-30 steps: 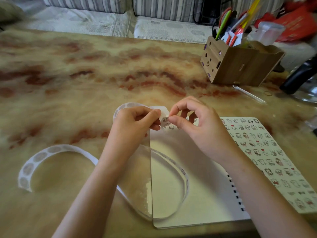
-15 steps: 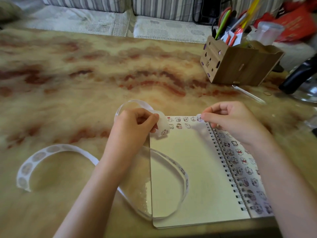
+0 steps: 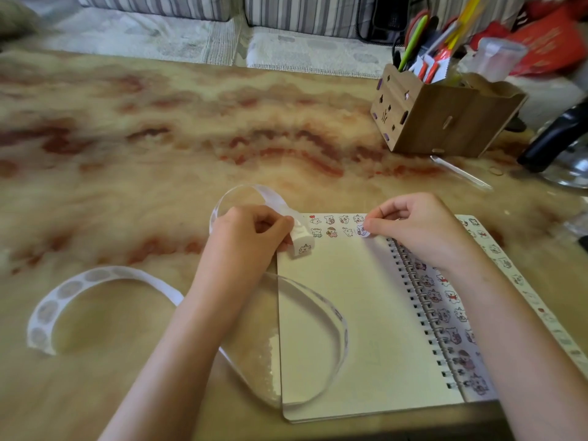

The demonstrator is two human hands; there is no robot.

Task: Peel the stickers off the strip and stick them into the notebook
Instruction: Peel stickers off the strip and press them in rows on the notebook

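- The left hand is pinching the sticker strip at the top left corner of the spiral notebook.
- The right hand is pinching a small sticker down at the notebook's top edge.

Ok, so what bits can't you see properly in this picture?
All in the head view:
the sticker at the right hand: fingertips cover part of it, and its drawing is too small to tell.
the sticker strip: the left hand hides where it is gripped.
the notebook, right page: the forearm covers part, and its stickers are blurred.
the black object: cut off by the right edge.
the pens in the wooden organizer: blurred.
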